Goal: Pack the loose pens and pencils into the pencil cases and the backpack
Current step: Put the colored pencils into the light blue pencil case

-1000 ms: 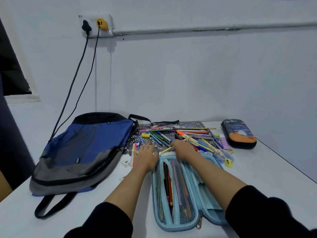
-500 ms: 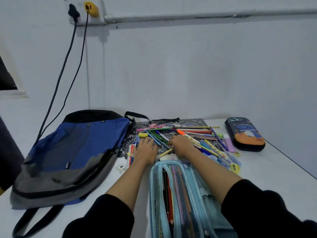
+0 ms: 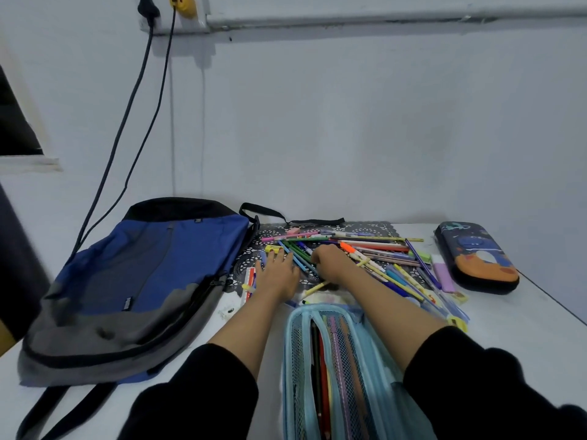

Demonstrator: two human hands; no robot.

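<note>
Loose pens and pencils (image 3: pixel 378 249) lie in a heap on a black patterned mat (image 3: pixel 371 228). My left hand (image 3: pixel 278 274) rests flat on the heap's left side, fingers straight. My right hand (image 3: pixel 330 262) curls its fingers down around green and blue pencils in the middle of the heap; the fingertips are hidden. An open light blue pencil case (image 3: pixel 333 376) with mesh pockets lies between my forearms and has several pencils inside. A blue and grey backpack (image 3: pixel 143 281) lies flat at the left. A dark pencil case with an orange print (image 3: pixel 476 258) lies zipped at the right.
The white table (image 3: pixel 524 328) stands against a wall, and its right edge runs diagonally near the dark case. Two cables (image 3: pixel 127 128) hang from a wall socket down behind the backpack. A small ruler (image 3: pixel 249 281) and erasers lie beside my left hand.
The view has tilted down and moved closer. Both hands have reached a little farther into the heap, and the right hand stays curled on the pencils.
</note>
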